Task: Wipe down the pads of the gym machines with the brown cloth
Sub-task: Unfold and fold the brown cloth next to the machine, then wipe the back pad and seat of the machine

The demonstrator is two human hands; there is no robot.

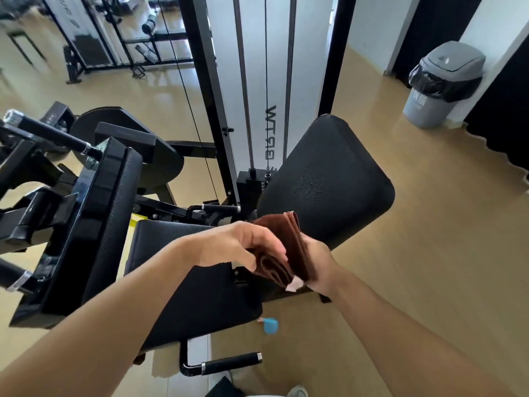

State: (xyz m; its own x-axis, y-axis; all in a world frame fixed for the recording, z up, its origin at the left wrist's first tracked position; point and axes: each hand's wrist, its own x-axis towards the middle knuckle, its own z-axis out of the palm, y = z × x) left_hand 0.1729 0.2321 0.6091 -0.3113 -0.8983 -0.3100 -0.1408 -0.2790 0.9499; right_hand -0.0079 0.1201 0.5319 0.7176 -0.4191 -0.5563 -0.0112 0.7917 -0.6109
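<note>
Folded brown cloth [282,247] held in the air between both hands, above the seat pad [189,282]. Left hand [240,243] fingers pinched on its near fold; right hand [317,263] grips its far side. Back pad [329,179] at 1 o'clock from the cloth, untouched.

The brown cloth [282,247] is folded into a thick, layered wad with a small pale tag at its lower corner, held upright in the air just above the seat pad [197,285]. The seat pad is black and textured, tilted. Just beyond the cloth rises the back pad [329,179], black, with a speckled wet patch near its middle.
</note>
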